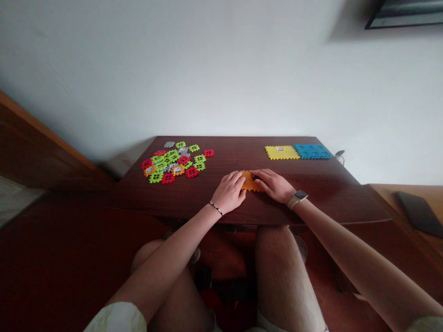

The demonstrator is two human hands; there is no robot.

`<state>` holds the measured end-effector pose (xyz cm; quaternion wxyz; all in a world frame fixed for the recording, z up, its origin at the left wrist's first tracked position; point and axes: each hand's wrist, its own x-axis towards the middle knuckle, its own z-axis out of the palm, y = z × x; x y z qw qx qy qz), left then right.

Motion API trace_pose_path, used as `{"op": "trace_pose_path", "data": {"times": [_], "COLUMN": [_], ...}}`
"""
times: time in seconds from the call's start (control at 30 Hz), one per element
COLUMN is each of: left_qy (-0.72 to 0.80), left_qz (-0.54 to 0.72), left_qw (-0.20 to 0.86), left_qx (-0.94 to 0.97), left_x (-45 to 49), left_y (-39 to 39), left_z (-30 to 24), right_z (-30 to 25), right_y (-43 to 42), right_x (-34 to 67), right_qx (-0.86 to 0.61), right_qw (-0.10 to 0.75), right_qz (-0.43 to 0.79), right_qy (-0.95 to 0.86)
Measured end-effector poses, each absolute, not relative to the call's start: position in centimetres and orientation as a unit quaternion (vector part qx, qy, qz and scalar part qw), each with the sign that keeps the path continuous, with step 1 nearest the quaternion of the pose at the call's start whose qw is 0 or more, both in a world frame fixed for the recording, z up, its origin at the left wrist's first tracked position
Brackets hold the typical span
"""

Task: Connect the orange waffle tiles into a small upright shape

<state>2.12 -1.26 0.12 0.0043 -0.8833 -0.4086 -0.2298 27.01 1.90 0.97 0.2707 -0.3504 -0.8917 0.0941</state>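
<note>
Between my hands, low over the near middle of the dark table, are orange interlocking tiles (248, 180) with toothed edges. My left hand (228, 190) grips their left side, its thumb resting on top. From the right, my right hand (275, 184) has its fingers closed over the right end, which they partly hide. Whether the orange part is one tile or two joined ones I cannot tell. A loose pile of small red, green, grey and orange window tiles (172, 156) lies to the left. Farther right sits a yellow panel (285, 153) with a small white window, touching a blue panel (312, 151).
The dark wooden table (238, 152) stands against a pale wall (221, 69). At the right, a black flat object (418, 213) lies on a lighter wooden surface. A cable (340, 156) hangs beside the table's right edge. My knees are under the front edge.
</note>
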Motion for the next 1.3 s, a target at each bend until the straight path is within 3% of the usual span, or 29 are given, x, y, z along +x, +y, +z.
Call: {"op": "trace_pose_path", "data": {"times": [0.23, 0.43, 0.53, 0.7, 0.83, 1.3], "left_qy": [-0.378, -0.379, -0.371, -0.371, -0.374, -0.408], "left_qz": [-0.21, -0.163, -0.119, -0.1, -0.082, -0.085], "left_qw": [-0.019, -0.032, -0.035, -0.039, -0.035, -0.015], "left_qx": [-0.901, -0.911, -0.92, -0.922, -0.923, -0.909], "left_x": [2.3, 3.8, 4.3, 4.4, 4.2, 4.5], "left_y": [-1.3, -2.0, -1.9, -1.8, -2.0, -1.6], "left_z": [0.6, 0.4, -0.2, 0.1, 0.3, -0.7], "right_z": [2.2, 5.7, 6.5, 5.5, 4.2, 2.0], "right_y": [1.5, 2.3, 3.8, 7.4, 9.8, 11.4], "right_x": [26.8, 19.4, 13.5, 4.4, -0.2, -0.1], "right_qx": [-0.369, -0.311, -0.251, -0.22, -0.204, -0.146], "right_qw": [0.313, 0.353, 0.332, 0.222, 0.2, 0.154], "right_qz": [0.081, 0.105, 0.125, 0.105, 0.101, 0.103], "right_qy": [-0.871, -0.876, -0.9, -0.944, -0.953, -0.972]}}
